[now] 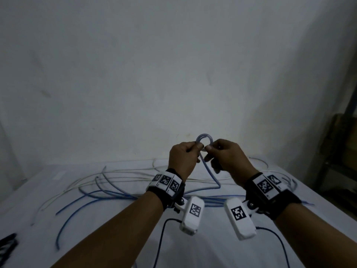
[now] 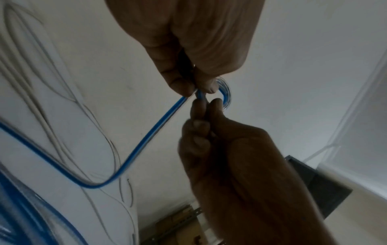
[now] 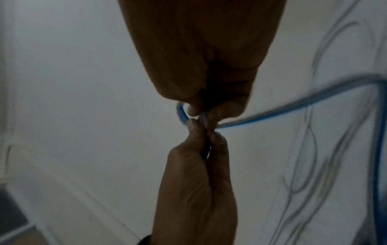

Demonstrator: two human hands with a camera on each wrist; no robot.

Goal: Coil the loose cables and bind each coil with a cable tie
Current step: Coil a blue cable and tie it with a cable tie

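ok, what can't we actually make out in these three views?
- Blue cable far end: head view, runs behind the right hand and wrist band.
- Grip detail on the small loop: left hand fingertips cover where the strands cross, in every view.
- Dark item: head view, cut off by the left edge, unidentifiable.
- White cables: right wrist view, blurred.

hands point(image 1: 202, 159) raised, fingertips pinching (both)
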